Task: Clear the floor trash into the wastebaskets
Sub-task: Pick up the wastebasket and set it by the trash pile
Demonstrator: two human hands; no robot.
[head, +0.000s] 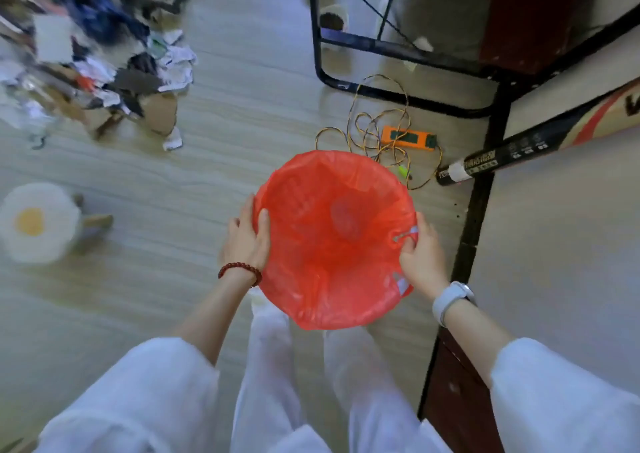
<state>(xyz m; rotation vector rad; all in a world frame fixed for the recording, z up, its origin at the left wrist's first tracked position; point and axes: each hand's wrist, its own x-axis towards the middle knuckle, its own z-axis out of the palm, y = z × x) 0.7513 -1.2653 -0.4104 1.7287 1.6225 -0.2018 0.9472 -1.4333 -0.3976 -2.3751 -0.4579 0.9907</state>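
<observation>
- Round wastebasket lined with a red plastic bag (334,244): frame centre, above the pale wooden floor (225,123).
- Left hand (246,241): grips the rim at 9 o'clock, thumb inside.
- Right hand (420,255): pinches the rim at 3 o'clock.
- Heap of crumpled paper and cardboard trash (104,68): floor, 10 o'clock.
- Orange power strip (408,138): 1 o'clock, beside its tangled cord.

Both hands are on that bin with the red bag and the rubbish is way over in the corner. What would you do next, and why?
Probably carry the red-plastic-lined wastebasket toward the heap of crumpled paper and cardboard scraps at upper left. The left hand and right hand grip opposite rims, the liner looks empty, and the heap lies well apart from it.
</observation>
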